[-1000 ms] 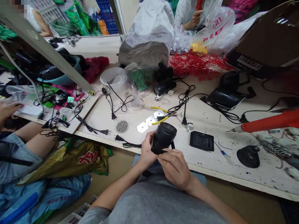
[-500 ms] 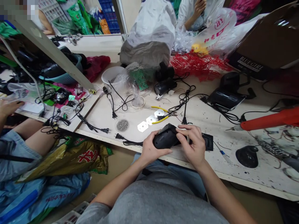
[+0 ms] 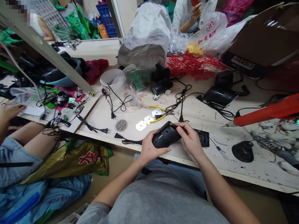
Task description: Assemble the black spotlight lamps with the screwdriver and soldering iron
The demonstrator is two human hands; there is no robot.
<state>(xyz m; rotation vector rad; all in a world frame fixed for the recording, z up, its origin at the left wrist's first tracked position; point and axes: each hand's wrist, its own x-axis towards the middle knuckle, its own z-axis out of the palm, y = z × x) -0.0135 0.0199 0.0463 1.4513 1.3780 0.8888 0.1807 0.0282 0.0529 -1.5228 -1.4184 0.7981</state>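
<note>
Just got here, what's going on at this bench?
A person holds a black housing over the front edge of the bench, left hand wrapped around it, right hand with thumb and fingertips at its right end. Yellow-handled pliers and a dish of small metal pieces lie beyond; a flat black part and a red tool are to the right.

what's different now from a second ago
The black housing has been tipped over: its round grille end faced up, now a smooth side does. The right hand has moved from its near end to its right-hand edge; the left hand still grips it. The yellow-handled pliers, metal plates and dish of small metal parts stayed put.
</note>
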